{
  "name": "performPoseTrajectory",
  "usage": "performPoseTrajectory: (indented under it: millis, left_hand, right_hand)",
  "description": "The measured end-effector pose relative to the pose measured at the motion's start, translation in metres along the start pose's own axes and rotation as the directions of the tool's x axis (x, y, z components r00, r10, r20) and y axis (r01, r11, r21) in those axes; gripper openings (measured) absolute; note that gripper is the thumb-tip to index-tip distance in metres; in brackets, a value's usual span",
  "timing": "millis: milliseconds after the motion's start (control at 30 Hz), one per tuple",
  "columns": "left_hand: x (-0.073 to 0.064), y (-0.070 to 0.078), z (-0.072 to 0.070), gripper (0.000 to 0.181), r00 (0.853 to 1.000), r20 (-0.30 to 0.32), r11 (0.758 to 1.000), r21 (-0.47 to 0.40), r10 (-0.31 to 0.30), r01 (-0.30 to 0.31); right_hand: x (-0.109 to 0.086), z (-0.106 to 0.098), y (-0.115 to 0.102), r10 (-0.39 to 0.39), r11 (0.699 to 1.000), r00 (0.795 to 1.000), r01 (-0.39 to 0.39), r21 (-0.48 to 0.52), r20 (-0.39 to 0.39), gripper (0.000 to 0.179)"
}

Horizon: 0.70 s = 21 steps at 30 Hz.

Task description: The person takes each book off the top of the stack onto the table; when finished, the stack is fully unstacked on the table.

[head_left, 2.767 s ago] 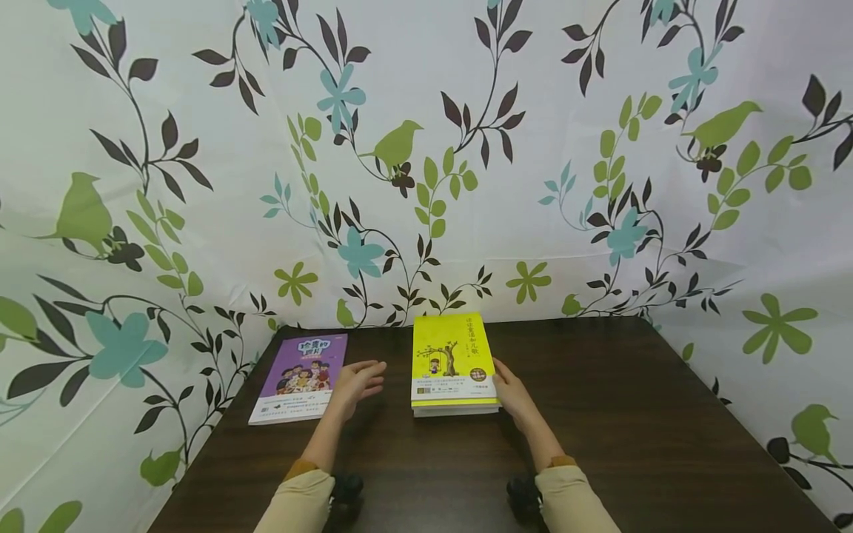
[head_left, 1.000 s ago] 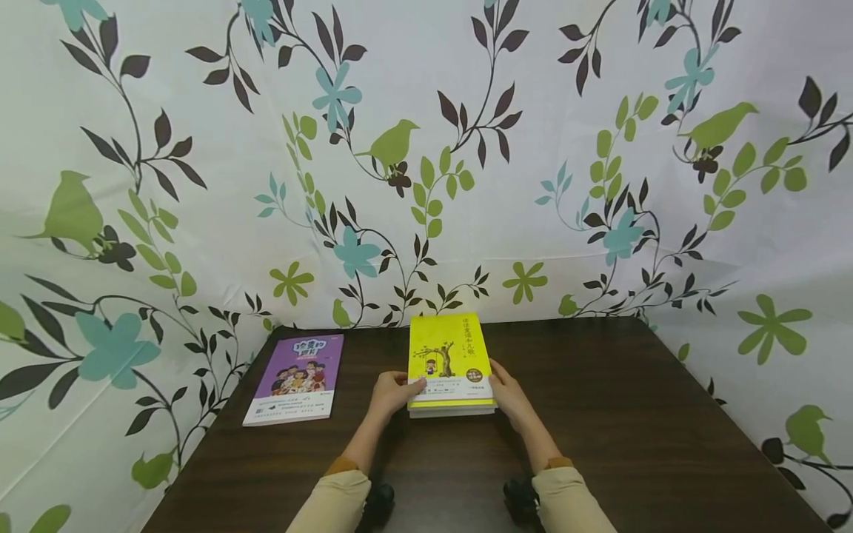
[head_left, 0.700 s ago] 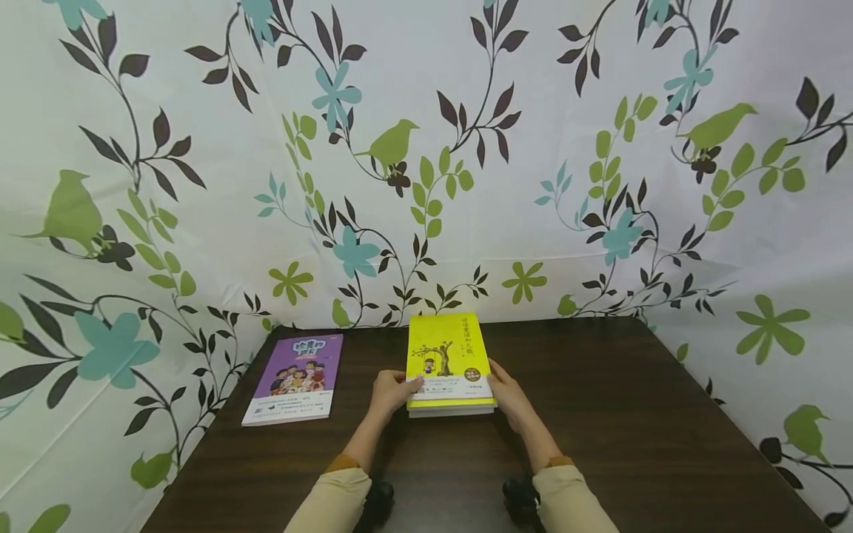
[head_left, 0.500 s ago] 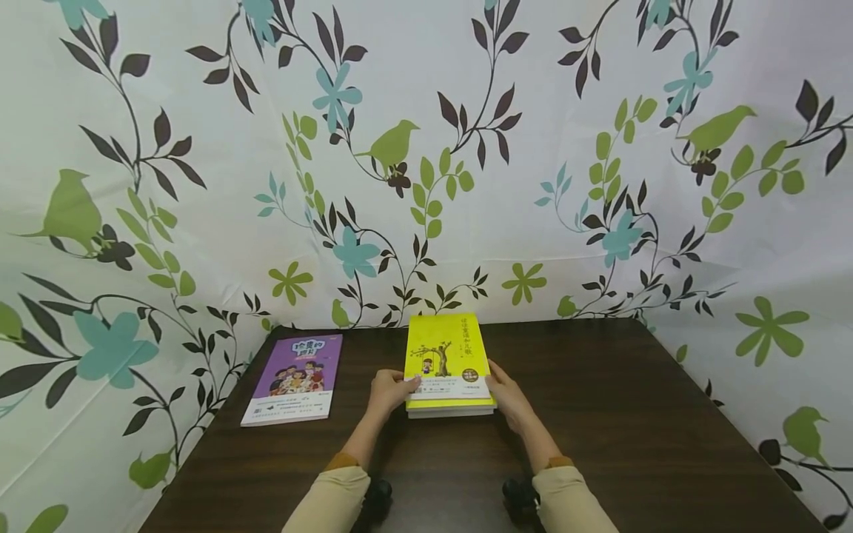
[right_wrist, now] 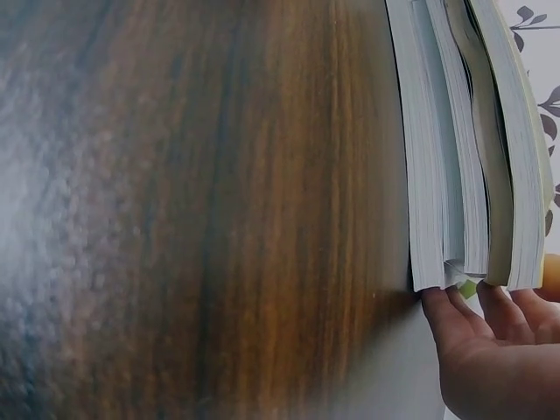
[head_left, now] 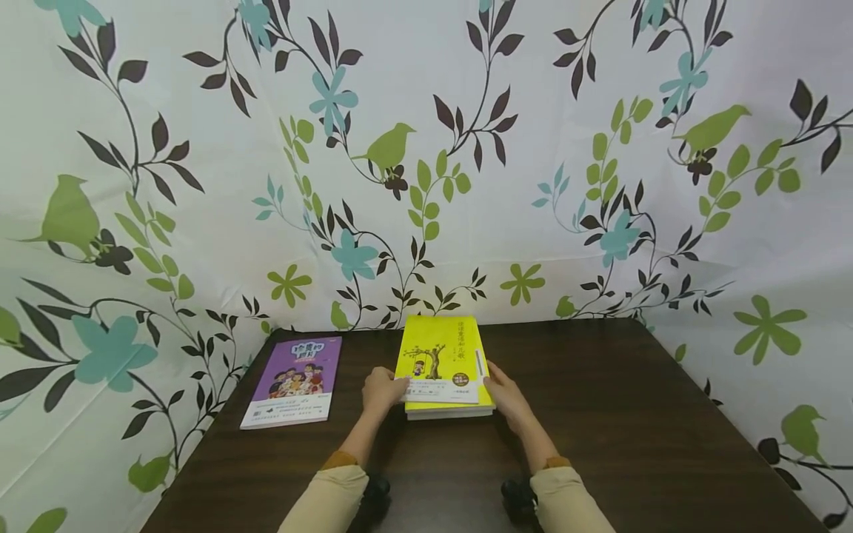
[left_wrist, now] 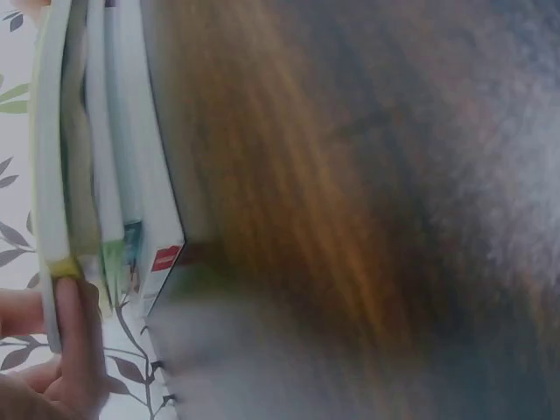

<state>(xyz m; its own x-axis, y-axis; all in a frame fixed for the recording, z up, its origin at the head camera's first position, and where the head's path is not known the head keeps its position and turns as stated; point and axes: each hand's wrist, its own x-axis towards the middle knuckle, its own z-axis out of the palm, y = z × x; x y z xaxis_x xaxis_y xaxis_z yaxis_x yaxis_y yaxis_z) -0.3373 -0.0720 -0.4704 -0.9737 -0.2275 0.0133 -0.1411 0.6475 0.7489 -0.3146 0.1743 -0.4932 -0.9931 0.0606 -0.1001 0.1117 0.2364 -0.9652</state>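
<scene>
A yellow book with a tree and swing on its cover lies on a stack of several books at the table's middle. It sits shifted left over the stack. My left hand pinches its near left edge, thumb on the cover; in the left wrist view a finger shows under its corner. On the stack's right side rests my right hand. Its fingertips touch the page edges in the right wrist view, where the lower books stand one against another.
A purple book with cartoon children on its cover lies on the dark wooden table, left of the stack. Behind the table hangs a white curtain printed with leaves and birds.
My left hand has come from beside the purple book to the stack and taken hold of the yellow book, which has slid left over the books below. The right hand stays at the stack.
</scene>
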Motion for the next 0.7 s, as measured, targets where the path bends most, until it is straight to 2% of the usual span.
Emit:
performPoseTrajectory:
  millis: [133,267,333,433,533,700]
  left_hand:
    - [-0.002,-0.003,-0.005,0.026,1.0,-0.008,1.0,0.001,-0.005,0.005]
    - [-0.002,-0.005,-0.009,0.023,0.999,0.036,0.998,-0.061,0.015,-0.013]
    - [-0.001,-0.006,-0.011,0.022,0.997,0.075,0.992,-0.124,0.021,-0.012]
    - [-0.001,-0.009,-0.014,0.021,0.99,0.141,0.972,-0.234,0.01,0.024]
    - [-0.001,-0.01,-0.019,0.022,0.981,0.191,0.952,-0.297,-0.022,0.079]
    - [-0.004,-0.014,-0.025,0.025,0.98,0.194,0.937,-0.335,-0.037,0.102]
  right_hand:
    - [0.0,0.0,0.001,-0.001,1.0,1.0,0.001,-0.019,0.002,0.056]
    - [0.002,-0.002,-0.001,0.002,1.0,1.0,-0.002,-0.022,0.002,0.056]
    - [0.003,-0.002,-0.002,0.006,1.0,1.0,-0.006,-0.028,0.002,0.056]
    - [0.002,-0.002,-0.003,0.018,0.999,1.0,-0.018,-0.031,0.005,0.056]
    - [0.0,-0.001,-0.003,0.028,0.999,1.0,-0.028,-0.031,0.001,0.056]
    - [0.002,0.0,0.0,0.037,0.999,0.999,-0.037,-0.036,-0.008,0.057]
